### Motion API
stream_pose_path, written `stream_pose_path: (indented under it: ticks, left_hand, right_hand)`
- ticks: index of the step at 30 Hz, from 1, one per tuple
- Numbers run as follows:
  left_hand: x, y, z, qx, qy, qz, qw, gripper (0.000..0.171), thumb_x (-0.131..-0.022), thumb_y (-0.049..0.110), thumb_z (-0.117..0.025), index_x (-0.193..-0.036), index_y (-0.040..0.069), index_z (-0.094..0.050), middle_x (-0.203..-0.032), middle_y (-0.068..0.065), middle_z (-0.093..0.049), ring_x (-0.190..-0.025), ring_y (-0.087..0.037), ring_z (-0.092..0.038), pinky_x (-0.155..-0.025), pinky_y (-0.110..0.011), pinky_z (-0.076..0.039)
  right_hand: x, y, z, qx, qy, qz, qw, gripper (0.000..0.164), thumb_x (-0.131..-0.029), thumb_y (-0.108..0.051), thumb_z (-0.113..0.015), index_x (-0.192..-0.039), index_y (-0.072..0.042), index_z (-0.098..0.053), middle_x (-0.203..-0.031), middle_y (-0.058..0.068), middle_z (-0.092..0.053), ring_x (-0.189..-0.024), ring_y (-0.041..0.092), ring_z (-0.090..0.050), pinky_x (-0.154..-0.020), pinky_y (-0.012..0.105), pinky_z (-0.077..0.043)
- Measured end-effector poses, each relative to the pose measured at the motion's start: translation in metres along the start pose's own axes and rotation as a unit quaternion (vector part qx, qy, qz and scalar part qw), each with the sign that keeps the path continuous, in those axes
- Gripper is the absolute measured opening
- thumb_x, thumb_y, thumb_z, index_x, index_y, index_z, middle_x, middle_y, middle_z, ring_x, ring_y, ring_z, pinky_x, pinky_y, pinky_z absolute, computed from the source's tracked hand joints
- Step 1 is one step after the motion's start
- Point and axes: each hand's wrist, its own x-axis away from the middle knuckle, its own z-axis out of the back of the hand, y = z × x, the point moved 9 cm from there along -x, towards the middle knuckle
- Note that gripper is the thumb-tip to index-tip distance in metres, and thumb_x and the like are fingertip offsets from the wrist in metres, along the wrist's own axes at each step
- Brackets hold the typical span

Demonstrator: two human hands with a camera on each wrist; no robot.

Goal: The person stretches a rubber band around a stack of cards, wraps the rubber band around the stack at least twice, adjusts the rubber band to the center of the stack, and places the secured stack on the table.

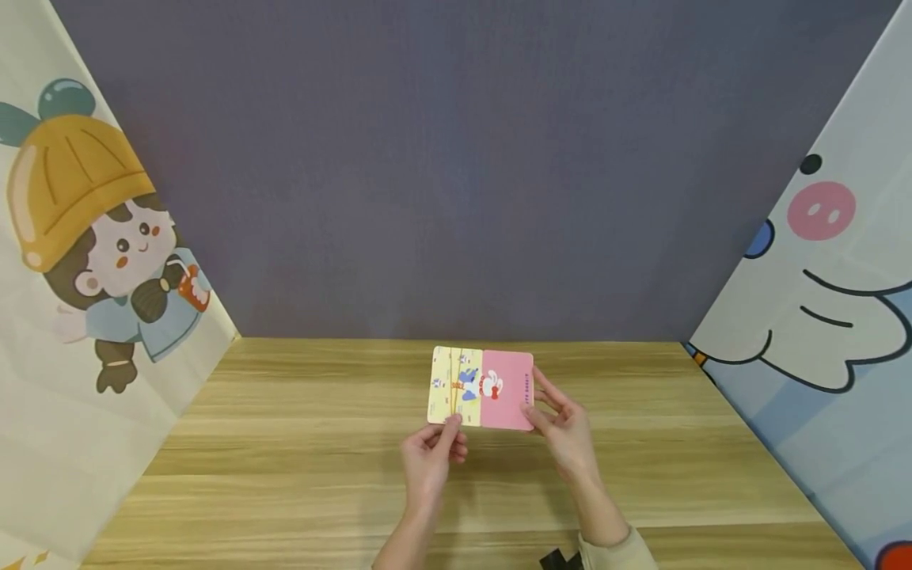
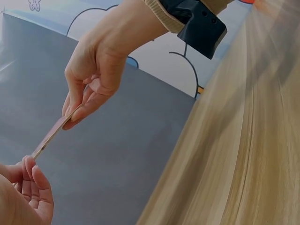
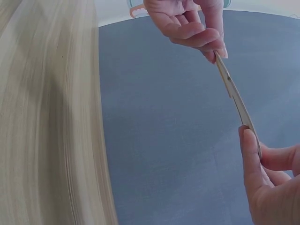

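A thin small notebook (image 1: 507, 408), half pale yellow with little animal prints and half pink with a white rabbit, is held up above the wooden table. An upright cord-like line crosses its yellow half. My left hand (image 1: 427, 463) pinches the lower edge of the yellow half, thumb on the printed face. At the pink end, my right hand (image 1: 572, 439) grips the right edge between thumb and fingers. Both wrist views show the notebook (image 2: 49, 136) nearly edge-on, stretched between the two hands. Its far face is hidden in the head view.
The wood-grain table (image 1: 285, 475) spreads beneath both hands. A dark grey panel (image 1: 456, 174) rises behind it. Cartoon-printed side panels stand at the left (image 1: 43, 380) and right (image 1: 798, 427). A black strap piece (image 2: 204, 28) sits at the right sleeve.
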Motion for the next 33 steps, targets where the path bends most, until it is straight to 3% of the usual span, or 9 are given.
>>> stream_pose_path:
  ticks: [13,22,33]
  left_hand:
    - [0.007,0.0,-0.015,0.003,-0.041,0.029,0.9987,0.036,-0.077,0.037,-0.067,-0.08,0.001,-0.067,-0.071,-0.018,-0.063,-0.053,-0.028,-0.059,-0.048,-0.04,-0.052]
    - [0.008,0.008,-0.003,0.009,-0.01,0.019,0.9997,0.036,-0.077,0.037,-0.067,-0.082,0.001,-0.066,-0.071,-0.019,-0.063,-0.052,-0.028,-0.059,-0.047,-0.039,-0.052]
    - [0.011,0.001,-0.011,0.044,-0.028,0.026,0.9983,0.034,-0.078,0.033,-0.066,-0.083,0.0,-0.066,-0.073,-0.021,-0.063,-0.058,-0.037,-0.061,-0.051,-0.044,-0.052]
  right_hand:
    - [0.0,0.001,0.003,0.004,0.005,-0.004,1.0,0.055,-0.079,0.015,-0.055,-0.129,-0.005,-0.044,-0.106,0.025,-0.056,-0.076,0.019,-0.064,-0.063,0.029,-0.054]
    - [0.0,0.002,0.002,-0.002,0.005,-0.002,1.0,0.056,-0.078,0.017,-0.053,-0.129,-0.003,-0.043,-0.105,0.026,-0.056,-0.075,0.02,-0.064,-0.063,0.03,-0.054]
    - [0.003,0.002,0.002,0.005,0.009,0.007,1.0,0.056,-0.078,0.016,-0.055,-0.129,-0.003,-0.043,-0.104,0.024,-0.056,-0.076,0.02,-0.064,-0.063,0.028,-0.054]
